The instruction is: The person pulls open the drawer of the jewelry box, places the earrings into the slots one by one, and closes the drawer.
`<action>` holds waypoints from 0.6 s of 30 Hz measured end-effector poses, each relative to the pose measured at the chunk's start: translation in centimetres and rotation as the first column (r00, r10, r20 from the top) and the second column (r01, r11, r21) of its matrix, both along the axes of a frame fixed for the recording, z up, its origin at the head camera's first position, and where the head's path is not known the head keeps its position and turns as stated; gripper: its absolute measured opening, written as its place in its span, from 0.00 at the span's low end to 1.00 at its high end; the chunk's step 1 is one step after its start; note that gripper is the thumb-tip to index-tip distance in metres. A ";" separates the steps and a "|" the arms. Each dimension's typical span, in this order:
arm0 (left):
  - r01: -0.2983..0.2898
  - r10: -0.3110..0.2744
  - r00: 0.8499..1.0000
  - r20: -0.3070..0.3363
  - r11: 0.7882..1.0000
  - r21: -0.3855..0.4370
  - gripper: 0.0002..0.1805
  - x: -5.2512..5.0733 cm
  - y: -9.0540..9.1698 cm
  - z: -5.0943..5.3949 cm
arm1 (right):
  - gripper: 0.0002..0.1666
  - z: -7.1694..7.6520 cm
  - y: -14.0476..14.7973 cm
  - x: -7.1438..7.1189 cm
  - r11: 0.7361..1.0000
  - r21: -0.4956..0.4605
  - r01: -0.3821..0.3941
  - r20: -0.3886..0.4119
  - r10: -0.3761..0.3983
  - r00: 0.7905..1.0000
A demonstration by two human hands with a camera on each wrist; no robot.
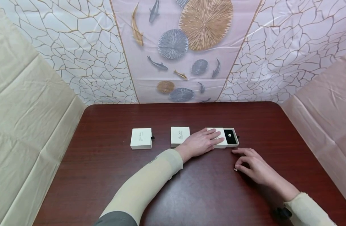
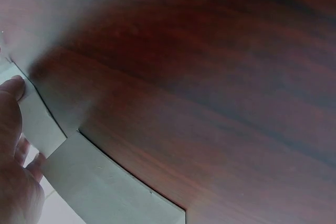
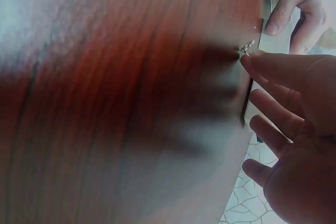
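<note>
My left hand (image 1: 201, 142) lies across the white sleeve of the rightmost small box (image 1: 222, 145), fingers spread over its top; the thumb touches the front side in the left wrist view. The drawer (image 1: 234, 145) of that box is pulled out to the right. On its black insert (image 1: 230, 140) sits a small shiny piece. My right hand (image 1: 253, 166) is in front of the drawer, thumb and index finger pinching a small sparkling piece of jewellery (image 3: 246, 47) whose exact kind is unclear. The other right fingers are loosely extended.
Two closed white boxes with printed lids stand to the left: a middle box (image 1: 179, 135), partly behind my left hand, and a left box (image 1: 141, 138) with a black pull tab (image 1: 153, 137). All are on a dark red wooden table (image 1: 105, 175). Patterned cloth (image 1: 173, 18) hangs behind.
</note>
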State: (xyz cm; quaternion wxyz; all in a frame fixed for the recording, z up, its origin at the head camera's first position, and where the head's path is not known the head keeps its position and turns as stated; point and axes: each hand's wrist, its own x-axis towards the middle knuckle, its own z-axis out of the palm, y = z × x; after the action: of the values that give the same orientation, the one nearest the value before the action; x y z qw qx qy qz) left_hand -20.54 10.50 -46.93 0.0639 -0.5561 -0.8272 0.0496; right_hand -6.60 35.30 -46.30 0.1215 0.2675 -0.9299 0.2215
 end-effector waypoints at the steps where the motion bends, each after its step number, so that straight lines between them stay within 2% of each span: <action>1: 0.000 0.000 1.000 0.001 1.000 -0.001 0.31 0.0 0.0 0.0 | 0.21 0.1 -0.1 0.1 1.000 -0.006 -0.009 0.011 0.009 1.000; 5: -0.001 0.001 1.000 0.001 1.000 -0.006 0.31 0.0 0.0 0.1 | 0.21 0.3 -0.5 0.5 0.999 -0.033 -0.015 0.068 0.018 0.998; 9: -0.003 0.003 1.000 0.003 1.000 -0.010 0.31 0.0 -0.1 0.3 | 0.21 0.4 -0.5 0.6 0.999 -0.040 0.021 0.109 -0.017 0.994; 14: -0.002 0.002 1.000 0.012 1.000 -0.009 0.31 0.0 -0.1 0.4 | 0.21 0.4 -0.3 0.7 0.997 -0.044 0.059 0.132 -0.053 0.990; 18: 0.001 -0.001 1.000 0.011 1.000 -0.006 0.31 0.1 -0.1 0.4 | 0.21 0.4 -0.1 0.7 0.997 -0.053 0.060 0.131 -0.053 0.990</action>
State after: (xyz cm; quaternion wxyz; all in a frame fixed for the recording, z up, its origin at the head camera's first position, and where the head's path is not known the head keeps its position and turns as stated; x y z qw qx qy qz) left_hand -20.46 10.43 -46.56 0.0577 -0.5570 -0.8271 0.0490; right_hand -5.94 35.16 -45.91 0.0745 0.2226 -0.9363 0.2610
